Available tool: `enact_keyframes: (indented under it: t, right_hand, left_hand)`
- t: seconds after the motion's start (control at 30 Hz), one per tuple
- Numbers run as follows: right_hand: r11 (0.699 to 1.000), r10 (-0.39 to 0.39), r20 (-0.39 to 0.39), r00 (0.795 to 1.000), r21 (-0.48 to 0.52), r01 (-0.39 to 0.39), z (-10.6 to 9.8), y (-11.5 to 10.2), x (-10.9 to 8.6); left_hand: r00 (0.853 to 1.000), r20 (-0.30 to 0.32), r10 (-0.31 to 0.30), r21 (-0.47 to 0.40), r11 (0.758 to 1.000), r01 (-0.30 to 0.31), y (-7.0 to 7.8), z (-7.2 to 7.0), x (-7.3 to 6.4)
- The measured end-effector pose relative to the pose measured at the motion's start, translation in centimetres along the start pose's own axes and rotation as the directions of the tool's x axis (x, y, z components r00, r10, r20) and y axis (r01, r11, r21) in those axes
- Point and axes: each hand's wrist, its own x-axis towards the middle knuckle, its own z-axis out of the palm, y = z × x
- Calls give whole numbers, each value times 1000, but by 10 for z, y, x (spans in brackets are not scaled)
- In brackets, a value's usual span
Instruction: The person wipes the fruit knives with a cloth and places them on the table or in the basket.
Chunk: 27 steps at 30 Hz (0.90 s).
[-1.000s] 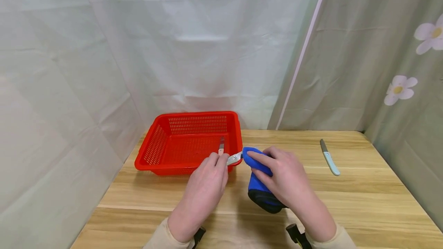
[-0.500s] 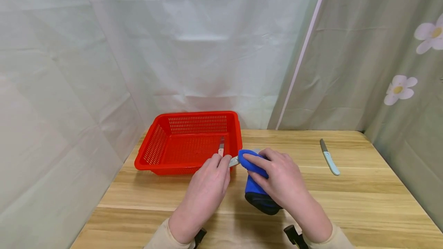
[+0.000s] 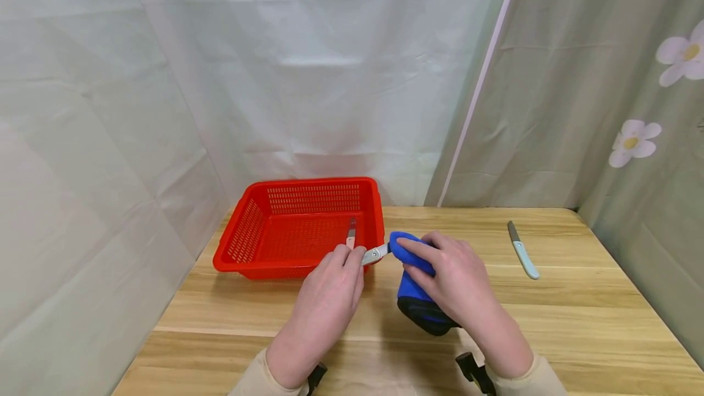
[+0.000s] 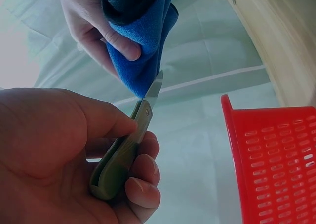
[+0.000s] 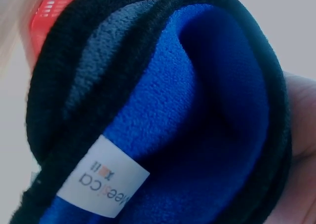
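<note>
My left hand (image 3: 328, 298) grips the handle of a folding knife (image 4: 126, 150), greenish with a metal bolster. Its blade points away from that hand, partly covered by a blue cloth (image 4: 143, 51). My right hand (image 3: 458, 274) pinches the folded cloth over the blade, thumb on one side and fingers on the other. The cloth's black-edged end hangs below the right hand in the head view. A white label (image 5: 103, 177) shows on the cloth in the right wrist view.
Behind my left hand stands a red plastic basket (image 3: 258, 188) with slotted walls. Inside it lies a knife with a pale pink handle (image 3: 351, 241). Another knife with a light blue handle (image 3: 526, 260) lies on the wooden table (image 3: 594, 298) at the right.
The right hand and cloth slid left toward the knife handle, then back right along the blade, baring the blade's base again. The left hand has barely moved.
</note>
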Motion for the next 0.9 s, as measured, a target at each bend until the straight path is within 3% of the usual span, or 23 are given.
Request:
enact_keyframes:
  t: [0.27,0.8,0.9]
  right_hand:
    - [1000,14,-28,1000,1,-14,-2,11,1]
    - [996,94,3,996,-7,-94,-8,20,-1]
    - [995,96,3,995,-14,-95,-8,21,-2]
  left_hand:
    - [1000,-20,7,3,1000,-6,-1,1,0]
    - [994,-104,40,18,999,-38,-5,2,0]
    - [995,-94,37,16,999,-35,-5,1,0]
